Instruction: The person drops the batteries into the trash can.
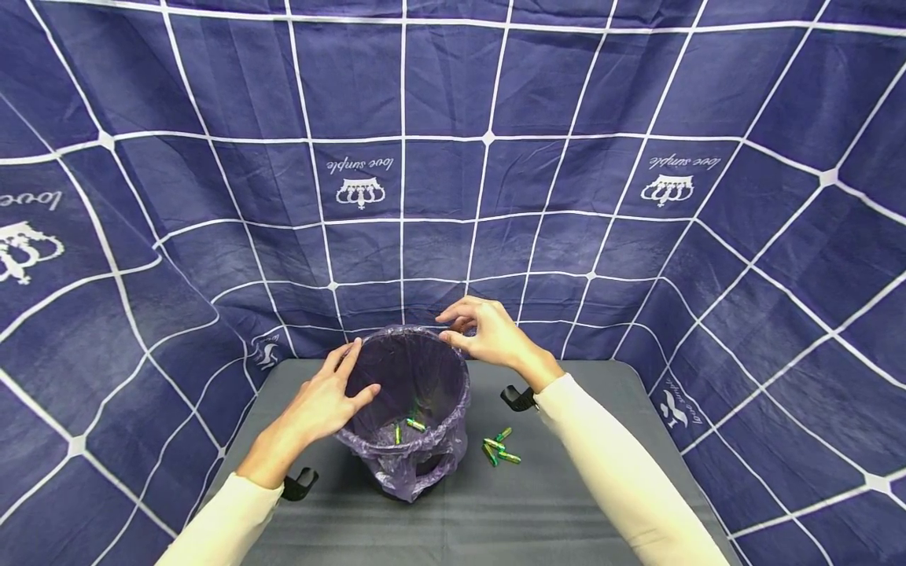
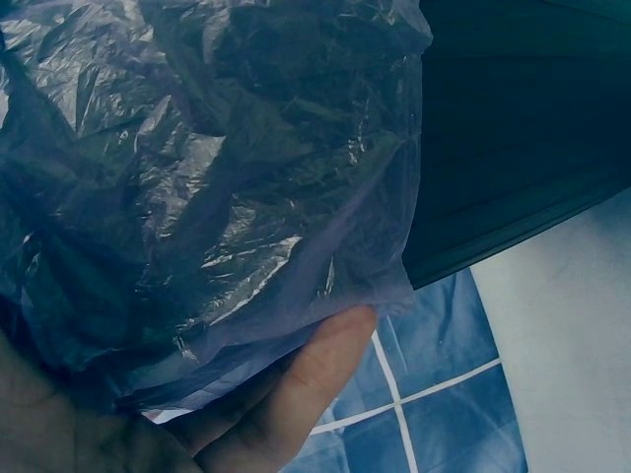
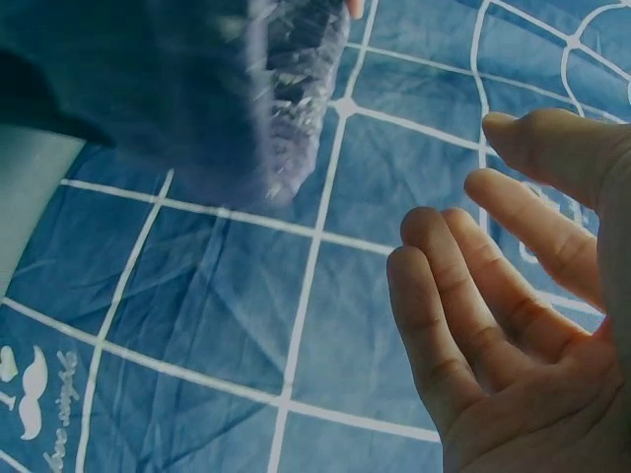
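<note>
Nearest, the purple liner (image 1: 406, 481) hangs in loose folds down the front of the bin (image 2: 523, 128); a snagged finger might drag its edge inward. Just right, a cluster of green-and-gold cylinders (image 1: 494, 445) lies on the counter (image 1: 481, 523), liable to roll if knocked. Two lined-in cylinders (image 1: 415, 424) show inside the bin and could spill if it tipped. The left hand (image 1: 322, 401), fingers spread and fairly straight, touches the liner's left edge; the murky wrist view hides how hard, but a strong push could tilt everything. Farther, the right hand (image 1: 491, 334), loosely bent and empty, hovers by the far right rim, where a careless brush could peel the liner.
</note>
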The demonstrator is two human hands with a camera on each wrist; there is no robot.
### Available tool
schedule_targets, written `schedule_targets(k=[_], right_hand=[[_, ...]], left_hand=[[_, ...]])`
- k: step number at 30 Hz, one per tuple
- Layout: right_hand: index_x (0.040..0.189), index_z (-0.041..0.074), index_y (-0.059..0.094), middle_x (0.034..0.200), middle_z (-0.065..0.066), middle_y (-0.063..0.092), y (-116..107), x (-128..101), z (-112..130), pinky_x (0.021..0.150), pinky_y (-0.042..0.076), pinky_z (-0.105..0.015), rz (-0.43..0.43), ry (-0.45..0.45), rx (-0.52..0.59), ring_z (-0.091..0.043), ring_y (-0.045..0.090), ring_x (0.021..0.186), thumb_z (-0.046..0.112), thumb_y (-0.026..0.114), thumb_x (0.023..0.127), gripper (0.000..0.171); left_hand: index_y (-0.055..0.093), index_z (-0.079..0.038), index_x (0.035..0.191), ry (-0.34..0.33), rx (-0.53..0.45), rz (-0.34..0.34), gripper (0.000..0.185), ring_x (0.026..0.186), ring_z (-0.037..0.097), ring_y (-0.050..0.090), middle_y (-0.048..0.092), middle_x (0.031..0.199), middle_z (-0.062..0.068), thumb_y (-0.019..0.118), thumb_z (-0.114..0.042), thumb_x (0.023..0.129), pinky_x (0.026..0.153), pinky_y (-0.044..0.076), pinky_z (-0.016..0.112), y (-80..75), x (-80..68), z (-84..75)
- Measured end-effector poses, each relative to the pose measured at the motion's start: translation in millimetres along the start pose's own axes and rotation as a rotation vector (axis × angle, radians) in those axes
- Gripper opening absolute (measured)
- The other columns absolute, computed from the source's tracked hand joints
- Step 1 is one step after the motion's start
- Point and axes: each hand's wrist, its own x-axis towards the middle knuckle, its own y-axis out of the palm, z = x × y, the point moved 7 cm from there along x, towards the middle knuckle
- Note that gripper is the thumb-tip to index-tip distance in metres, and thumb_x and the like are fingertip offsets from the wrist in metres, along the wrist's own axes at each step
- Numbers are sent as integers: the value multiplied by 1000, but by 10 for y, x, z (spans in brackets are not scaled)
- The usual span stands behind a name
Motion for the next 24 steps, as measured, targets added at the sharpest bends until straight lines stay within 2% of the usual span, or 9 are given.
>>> schedule_targets(k=[7,13,18,24], right_hand=[[129,6,87,127,-14,84,-121,-213,-183,101,71,-45,-32,16,17,-26,86,105,15,90,103,27],[128,12,89,127,-9,85,-195,-401,-371,99,72,-48,-59,30,3,-27,87,107,16,90,103,25],[128,12,89,127,-9,85,-227,-568,-534,97,71,-55,-74,52,-1,-30,86,105,15,93,101,28],[132,20,89,135,-5,84,-248,-786,-782,99,70,-51,-74,128,-53,-27,83,112,21,94,100,32]], left_hand=[[25,-9,187,-10,-15,11,95,149,59,64,34,187,24,68,-55,115,114,50,84,8,-3,-2],[25,-9,186,-11,-17,14,95,148,61,64,34,187,24,69,-54,115,115,48,85,7,-3,-17],[25,-9,187,-11,-14,11,96,146,63,64,34,187,24,68,-55,115,116,48,86,9,-5,-17],[25,-9,187,-9,-14,10,96,144,65,65,34,187,24,68,-56,115,115,50,84,7,-5,-18]])
